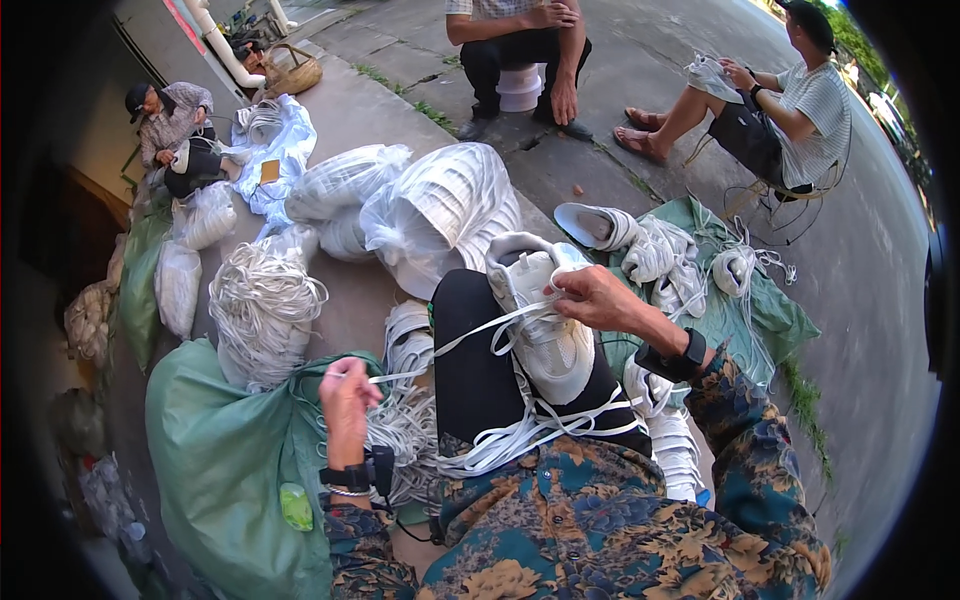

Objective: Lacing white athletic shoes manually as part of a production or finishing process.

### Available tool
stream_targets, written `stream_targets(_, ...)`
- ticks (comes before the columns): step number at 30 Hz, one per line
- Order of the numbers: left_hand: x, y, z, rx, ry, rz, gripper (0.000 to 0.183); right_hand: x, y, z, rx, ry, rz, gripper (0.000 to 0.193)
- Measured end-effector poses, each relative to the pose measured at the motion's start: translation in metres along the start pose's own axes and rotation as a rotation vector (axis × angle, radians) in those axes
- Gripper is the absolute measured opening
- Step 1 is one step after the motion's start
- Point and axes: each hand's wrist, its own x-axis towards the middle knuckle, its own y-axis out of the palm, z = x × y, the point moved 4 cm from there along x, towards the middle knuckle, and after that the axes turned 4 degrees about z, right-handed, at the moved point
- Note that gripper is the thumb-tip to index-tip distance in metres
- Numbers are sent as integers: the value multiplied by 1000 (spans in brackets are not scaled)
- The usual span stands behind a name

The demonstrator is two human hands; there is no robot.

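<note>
A white sneaker upper [562,365] rests on my black-trousered lap, its toe toward me and its collar away. Fingers of my right hand [600,298] are pinched on a white lace at the eyelets on the upper's right side. From the upper, a white shoelace [480,332] runs left across my thigh to my left hand [348,402], which stands well off to the side. My left thumb and fingers are closed on that lace. More loose white laces [545,432] lie across my lap below the toe.
At left are a green sack [225,460] and a thick bundle of laces [262,310]. Bagged stacks of white uppers [440,210] stand ahead. More uppers [660,250] lie on a green sheet [790,318] at right. Three other people sit nearby, one on a chair [835,185].
</note>
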Motion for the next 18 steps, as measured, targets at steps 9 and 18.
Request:
stream_targets(9,-27,187,35,1428,439,383,15,2,-2,14,-282,19,-126,13)
stream_targets(18,-17,173,19,1137,551,185,6,-4,-37,-4,-192,94,-205,18)
